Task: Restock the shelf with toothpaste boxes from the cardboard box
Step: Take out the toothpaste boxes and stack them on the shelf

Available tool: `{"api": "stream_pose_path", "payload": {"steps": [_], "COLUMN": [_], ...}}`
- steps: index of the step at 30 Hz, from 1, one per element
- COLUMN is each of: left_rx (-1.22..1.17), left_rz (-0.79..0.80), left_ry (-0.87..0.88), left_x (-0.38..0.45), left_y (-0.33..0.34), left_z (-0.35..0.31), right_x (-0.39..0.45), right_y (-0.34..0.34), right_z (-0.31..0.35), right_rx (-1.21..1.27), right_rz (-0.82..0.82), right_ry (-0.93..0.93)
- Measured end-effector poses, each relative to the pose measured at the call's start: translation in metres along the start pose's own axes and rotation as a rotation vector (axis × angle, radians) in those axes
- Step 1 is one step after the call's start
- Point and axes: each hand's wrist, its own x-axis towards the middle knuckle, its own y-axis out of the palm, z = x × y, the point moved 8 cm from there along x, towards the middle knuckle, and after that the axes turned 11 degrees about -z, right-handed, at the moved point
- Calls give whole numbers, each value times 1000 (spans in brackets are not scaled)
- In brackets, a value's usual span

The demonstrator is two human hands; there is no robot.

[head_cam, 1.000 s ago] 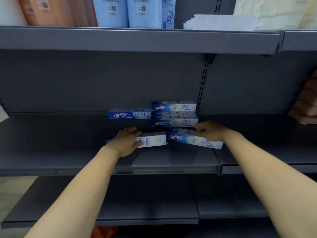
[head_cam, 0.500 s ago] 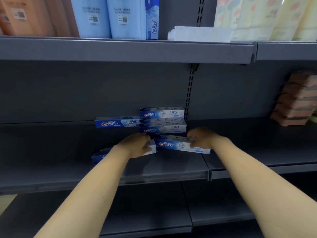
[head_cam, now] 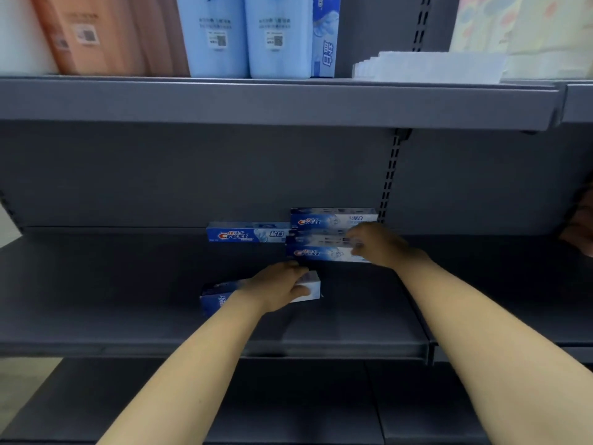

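A toothpaste box lies flat on the grey shelf, towards its front, with the left hand laid over its middle, fingers curled over the far long edge and gripping it. Behind and to the right, against the back panel, stands a stack of toothpaste boxes, three high as far as the blur allows; the right hand is at the stack's right end, fingers bent against the lower boxes, though motion blur hides whether it pinches one or only presses. A single Crest box sits just left of the stack, touching it.

These cartons are probably light and fairly stiff along their length, with thin card walls that dent under a hard squeeze and a glossy print that may slide on the painted metal. The surest hold is likely across the narrow width near the middle, thumb on one long side and fingers on the other, so the ends do not swing.

On the upper shelf stand pale blue packs and orange packs. No cardboard box is in view.
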Motion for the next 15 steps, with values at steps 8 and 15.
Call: {"api": "stream_pose_path", "payload": {"steps": [8, 15], "left_rx": [-15, -34], "left_rz": [-24, -23], "left_ry": [20, -19], "left_x": [14, 5], "left_y": [3, -7], "left_z": [-10, 15], "right_x": [42, 49], "right_y": [-13, 7], "right_z": [-7, -15], "right_rx": [3, -129], "right_rz": [-40, -57], "right_ry": [51, 55]}}
